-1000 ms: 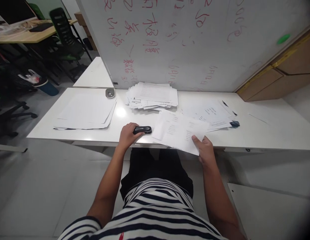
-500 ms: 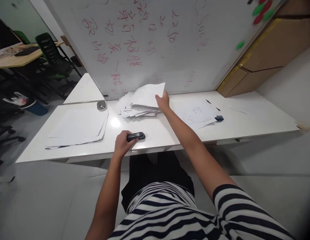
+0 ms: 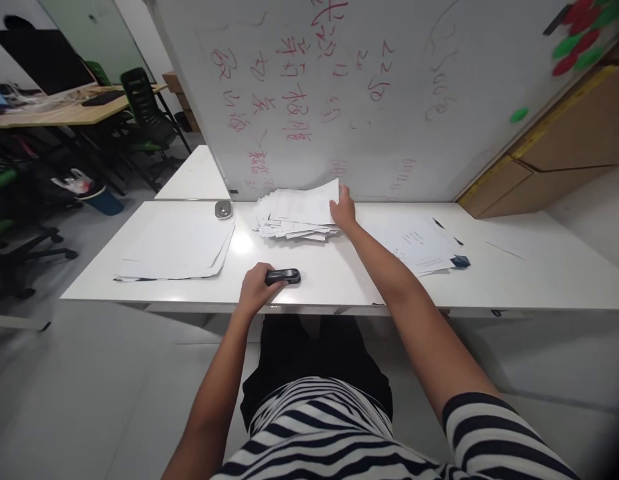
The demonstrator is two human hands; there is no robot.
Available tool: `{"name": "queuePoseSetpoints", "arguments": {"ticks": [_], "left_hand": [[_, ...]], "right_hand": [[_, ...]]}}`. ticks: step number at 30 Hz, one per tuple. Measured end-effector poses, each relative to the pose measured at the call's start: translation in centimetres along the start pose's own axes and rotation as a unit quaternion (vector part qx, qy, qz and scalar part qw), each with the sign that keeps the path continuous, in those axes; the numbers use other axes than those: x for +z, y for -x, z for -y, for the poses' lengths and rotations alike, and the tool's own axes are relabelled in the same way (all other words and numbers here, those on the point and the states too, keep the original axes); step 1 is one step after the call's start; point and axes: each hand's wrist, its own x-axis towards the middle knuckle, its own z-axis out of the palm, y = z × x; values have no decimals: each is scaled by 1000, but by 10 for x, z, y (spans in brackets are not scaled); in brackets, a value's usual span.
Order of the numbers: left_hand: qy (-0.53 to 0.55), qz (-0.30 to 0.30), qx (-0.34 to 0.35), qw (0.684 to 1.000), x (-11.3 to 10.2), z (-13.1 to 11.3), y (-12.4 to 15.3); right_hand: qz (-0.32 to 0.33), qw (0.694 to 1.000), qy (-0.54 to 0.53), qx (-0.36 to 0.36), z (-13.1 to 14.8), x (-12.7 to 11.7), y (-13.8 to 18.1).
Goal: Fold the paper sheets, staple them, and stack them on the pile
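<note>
Near the front edge of the white table, my left hand (image 3: pixel 259 288) is closed around the rear end of a black stapler (image 3: pixel 284 275), whose front end points right. Farther back, my right hand (image 3: pixel 343 208) pinches the right edge of a white paper sheet (image 3: pixel 312 203) between thumb and fingers. That sheet lies over an uneven, fanned stack of papers (image 3: pixel 299 232) by the whiteboard's foot. My right fingers are partly hidden behind the sheet.
A flat pile of paper (image 3: pixel 174 243) lies on the table's left, with a grey rounded device (image 3: pixel 223 209) behind it. Printed sheets (image 3: pixel 414 243) and a small dark blue object (image 3: pixel 460 262) lie to the right. A whiteboard (image 3: pixel 369 147) stands along the back, beside cardboard boxes (image 3: pixel 509 190).
The view has shifted, so the table sits differently in frame. The sheet in my right hand has come down flatter onto the stack. My left hand stays on the stapler.
</note>
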Motion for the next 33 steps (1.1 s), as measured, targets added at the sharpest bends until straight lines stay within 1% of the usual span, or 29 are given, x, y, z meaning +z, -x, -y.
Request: {"name": "queuePoseSetpoints", "arguments": {"ticks": [2,4,6,7,8,10,13,15,17,21,27,30,33], "left_hand": [[3,2,-6,1000,-1,0,1],[6,3,-14,1000,-2,-1,2],[10,-1,-23,1000,-2,-1,3],[11,-5,-28,1000,-2,-1,3],[13,-7,-30,999,-2,-1,3],[14,-12,-29,999,-1,0,2],[13,-22,-19,999,1,1,-1],[12,-30,-19,999,2,1,-2],[11,-33,-22,999,3,1,-3],[-2,-36,-25,999,3,0,-2],[1,-30,-36,999,2,-4,-1],[-1,-27,-40,999,1,-5,-1],[-2,-25,-42,999,1,-4,-1]], "right_hand": [[-14,1000,8,-27,11,2,1],[-69,993,33,-90,15,-2,12],[-119,977,87,-157,6,-15,32],[-125,969,122,-177,-4,-24,44],[-116,963,160,-182,-17,-35,57],[-69,959,229,-155,-51,-60,82],[6,957,287,-31,-104,-90,113],[40,954,294,40,-129,-101,126],[54,955,284,68,-143,-103,132],[44,960,266,77,-148,-96,125],[17,966,246,84,-159,-93,84],[-28,968,234,87,-165,-92,68],[-81,966,232,75,-165,-90,64]]}}
